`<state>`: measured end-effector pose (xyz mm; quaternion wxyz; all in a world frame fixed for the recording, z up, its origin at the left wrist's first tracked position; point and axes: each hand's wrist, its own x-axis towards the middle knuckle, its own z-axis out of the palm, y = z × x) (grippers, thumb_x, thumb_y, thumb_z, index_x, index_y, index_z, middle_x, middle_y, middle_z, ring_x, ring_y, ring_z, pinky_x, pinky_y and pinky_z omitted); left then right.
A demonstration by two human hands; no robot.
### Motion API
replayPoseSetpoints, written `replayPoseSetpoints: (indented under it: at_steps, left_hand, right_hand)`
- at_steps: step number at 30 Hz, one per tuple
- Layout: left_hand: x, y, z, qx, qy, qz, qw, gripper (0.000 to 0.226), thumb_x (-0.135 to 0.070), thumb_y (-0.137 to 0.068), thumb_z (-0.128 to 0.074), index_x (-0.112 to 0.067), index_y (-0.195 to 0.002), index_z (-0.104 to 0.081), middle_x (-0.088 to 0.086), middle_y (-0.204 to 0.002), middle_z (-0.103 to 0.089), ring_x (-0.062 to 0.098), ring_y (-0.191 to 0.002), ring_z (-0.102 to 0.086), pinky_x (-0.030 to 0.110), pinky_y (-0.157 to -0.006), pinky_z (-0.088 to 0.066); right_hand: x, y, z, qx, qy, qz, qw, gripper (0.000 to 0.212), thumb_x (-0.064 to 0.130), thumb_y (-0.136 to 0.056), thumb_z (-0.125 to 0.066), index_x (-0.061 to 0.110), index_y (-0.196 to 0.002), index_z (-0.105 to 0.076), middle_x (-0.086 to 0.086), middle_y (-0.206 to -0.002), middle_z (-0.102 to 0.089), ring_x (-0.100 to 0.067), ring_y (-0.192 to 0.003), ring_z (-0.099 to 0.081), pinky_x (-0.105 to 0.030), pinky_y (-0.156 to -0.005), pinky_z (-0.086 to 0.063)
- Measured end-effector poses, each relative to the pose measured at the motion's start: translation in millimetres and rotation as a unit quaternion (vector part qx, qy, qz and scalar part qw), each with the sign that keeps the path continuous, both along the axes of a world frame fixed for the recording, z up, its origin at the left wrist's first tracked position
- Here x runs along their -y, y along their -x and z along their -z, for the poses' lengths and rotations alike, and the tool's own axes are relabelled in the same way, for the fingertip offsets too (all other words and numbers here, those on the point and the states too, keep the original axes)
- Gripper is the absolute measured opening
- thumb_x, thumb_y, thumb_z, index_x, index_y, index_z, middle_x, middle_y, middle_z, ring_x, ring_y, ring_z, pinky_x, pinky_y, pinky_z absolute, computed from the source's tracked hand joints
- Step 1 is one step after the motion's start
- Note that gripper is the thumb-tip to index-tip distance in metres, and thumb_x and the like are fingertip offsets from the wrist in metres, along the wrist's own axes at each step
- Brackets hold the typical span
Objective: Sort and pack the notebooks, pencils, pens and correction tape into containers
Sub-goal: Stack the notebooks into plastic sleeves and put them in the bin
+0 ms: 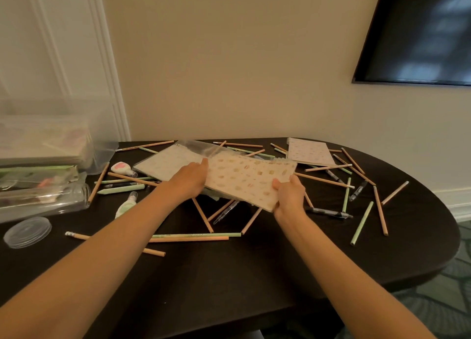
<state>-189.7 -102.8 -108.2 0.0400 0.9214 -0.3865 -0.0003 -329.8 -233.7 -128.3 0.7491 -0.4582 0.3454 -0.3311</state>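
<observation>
Looking through the head camera, my worry is the patterned notebook [244, 178] sagging or slipping on its way to the clear containers [38, 160], since it's only held by its edges. A dragging corner could also knock the pencils [202, 215] under it off the table [229, 275]. Left hand [192, 179] grips the left edge, thumb on top, fingers tucked underneath. Right hand [289, 196] pinches the near right corner. The notebook sits between both sets of fingers, tilted, lifted above the clutter.
</observation>
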Motion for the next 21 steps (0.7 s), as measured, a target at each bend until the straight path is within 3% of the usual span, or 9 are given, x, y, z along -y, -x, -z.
replayPoseSetpoints:
  at_steps: [4,8,10,13,16,18,21]
  left_hand:
    - [2.8,6.1,5.0,-0.030,0.050,0.006,0.998,0.055,-0.012,-0.099,-0.038,-0.004,-0.146,-0.012,0.020,-0.135,-0.043,0.032,-0.119,-0.047,0.037,-0.097,-0.039]
    - [-1.5,4.6,9.4,-0.032,0.042,0.001,0.999,0.056,-0.015,-0.099,-0.036,-0.008,-0.148,-0.011,0.018,-0.140,-0.038,0.031,-0.125,-0.042,0.036,-0.100,-0.036]
    - [2.1,1.7,10.8,-0.031,0.047,-0.007,0.998,0.048,-0.014,-0.099,-0.032,-0.009,-0.145,-0.023,0.016,-0.139,-0.039,0.030,-0.125,-0.042,0.035,-0.100,-0.036]
    - [15.8,-1.0,8.8,-0.008,0.089,-0.024,0.996,0.036,-0.015,-0.098,-0.033,-0.008,-0.131,-0.044,0.014,-0.130,-0.047,0.028,-0.116,-0.047,0.033,-0.092,-0.039]
    - [32.9,-1.5,5.8,0.020,0.124,-0.032,0.992,0.028,-0.013,-0.098,-0.035,-0.005,-0.116,-0.054,0.014,-0.115,-0.054,0.026,-0.099,-0.053,0.031,-0.077,-0.040]
    - [40.6,-4.5,6.1,0.038,0.139,-0.027,0.989,0.026,-0.013,-0.098,-0.036,-0.007,-0.108,-0.059,0.012,-0.107,-0.059,0.021,-0.085,-0.051,0.028,-0.069,-0.038]
    - [44.9,-8.3,8.6,0.061,0.149,-0.013,0.987,0.023,-0.017,-0.098,-0.039,-0.011,-0.105,-0.060,0.008,-0.102,-0.061,0.021,-0.087,-0.054,0.028,-0.066,-0.037]
  right_hand:
    - [-27.4,-33.8,0.6,-0.008,0.043,-0.052,0.998,0.051,0.001,-0.096,-0.039,0.022,-0.142,-0.031,-0.005,-0.133,-0.049,-0.024,-0.116,-0.053,-0.046,-0.097,-0.048]
    - [-33.9,-52.7,-1.4,0.008,-0.122,-0.158,0.980,0.046,-0.001,-0.099,-0.028,0.009,-0.144,-0.026,-0.017,-0.140,-0.044,-0.032,-0.127,-0.046,-0.044,-0.096,-0.041]
    - [-28.9,-51.1,1.7,-0.028,-0.146,-0.213,0.966,0.042,0.002,-0.100,-0.030,0.005,-0.142,-0.029,-0.022,-0.138,-0.046,-0.035,-0.127,-0.046,-0.047,-0.096,-0.041]
    - [-23.7,-51.6,5.2,-0.048,-0.113,-0.247,0.961,0.041,-0.005,-0.098,-0.033,0.007,-0.138,-0.036,-0.021,-0.133,-0.052,-0.037,-0.120,-0.053,-0.046,-0.088,-0.047]
    - [-21.2,-55.5,7.0,-0.027,-0.077,-0.244,0.966,0.042,-0.009,-0.096,-0.033,0.009,-0.132,-0.042,-0.017,-0.127,-0.057,-0.038,-0.113,-0.058,-0.041,-0.078,-0.053]
    - [-18.6,-60.2,9.1,-0.015,-0.072,-0.238,0.968,0.039,-0.010,-0.095,-0.035,0.009,-0.127,-0.044,-0.014,-0.112,-0.062,-0.036,-0.105,-0.062,-0.041,-0.073,-0.055]
    - [-17.7,-74.2,8.8,-0.001,-0.076,-0.223,0.972,0.035,-0.012,-0.094,-0.034,0.007,-0.120,-0.047,-0.012,-0.098,-0.063,-0.029,-0.088,-0.066,-0.042,-0.064,-0.057]
